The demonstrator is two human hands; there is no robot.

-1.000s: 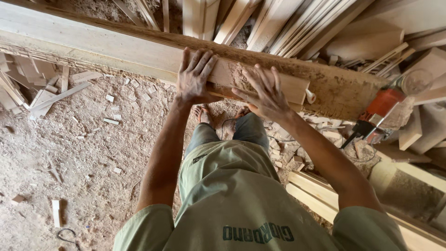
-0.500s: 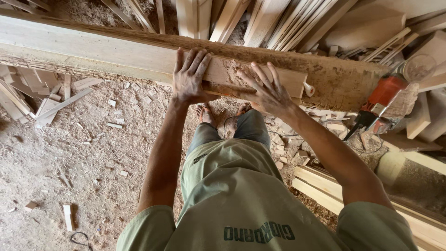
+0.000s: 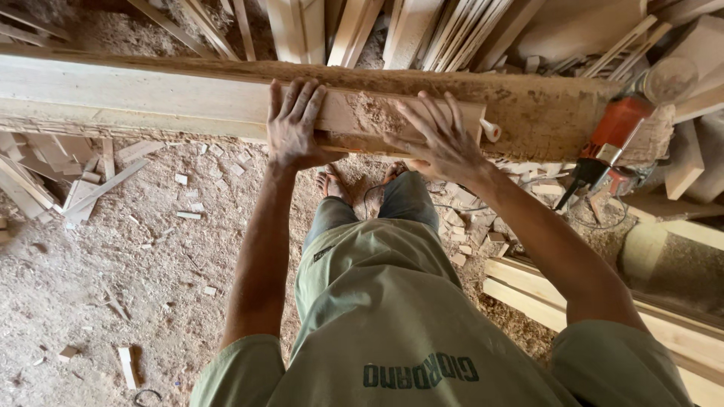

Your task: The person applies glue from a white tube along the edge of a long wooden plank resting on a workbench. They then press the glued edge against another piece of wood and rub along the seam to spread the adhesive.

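A long pale wooden plank (image 3: pixel 151 94) lies across a sawdust-covered bench (image 3: pixel 550 113) in front of me. My left hand (image 3: pixel 292 124) presses flat on the plank, fingers spread and pointing away, thumb hooked under the near edge. My right hand (image 3: pixel 437 136) rests on the same plank a little to the right, fingers splayed over a patch of sawdust. Neither hand holds a tool. My bare feet (image 3: pixel 332 185) stand on the floor below the plank.
An orange power tool (image 3: pixel 615 139) with a cable lies at the bench's right end. Upright boards and slats (image 3: pixel 422 30) lean behind the bench. Offcuts (image 3: pixel 83 188) and sawdust litter the floor at left. Stacked planks (image 3: pixel 528 290) lie low at right.
Both hands stay on the plank in nearly the same spots. The view has shifted slightly, with the plank and tool sitting a bit lower in the frame.
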